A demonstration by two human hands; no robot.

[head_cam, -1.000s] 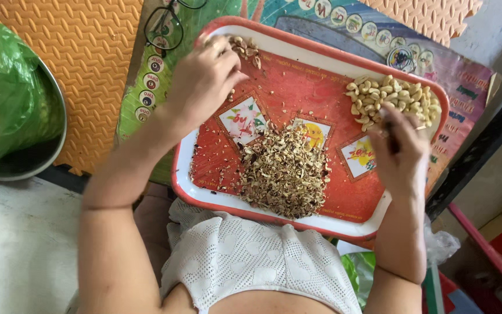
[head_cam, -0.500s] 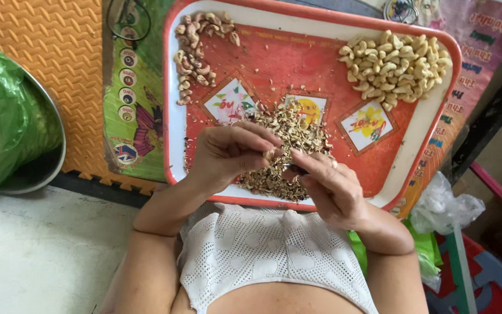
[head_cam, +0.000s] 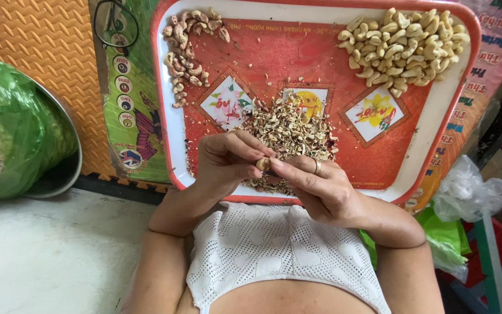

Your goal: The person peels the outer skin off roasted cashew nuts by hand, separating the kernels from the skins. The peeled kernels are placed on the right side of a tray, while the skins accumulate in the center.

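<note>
While over the red tray point(head_cam: 172, 125) | both hands point(head_cam: 274, 174) pinch cashew point(head_cam: 263, 164) | long axis unclear

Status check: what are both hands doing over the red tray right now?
Left hand and right hand pinch one small tan cashew nut together. Held above the brown heap of husk scraps on the red rectangular tray. Nothing obstructing.

Left hand point(head_cam: 228, 163) and right hand point(head_cam: 315, 189) meet over red tray point(head_cam: 437, 145), pinching 1 cashew nut point(head_cam: 263, 164) between fingertips. Skin scraps pile point(head_cam: 289, 131) beneath. Peeled cashews point(head_cam: 405, 46) top right, unpeeled cashews point(head_cam: 184, 49) top left. Green-lined bowl point(head_cam: 65, 168) left.
</note>
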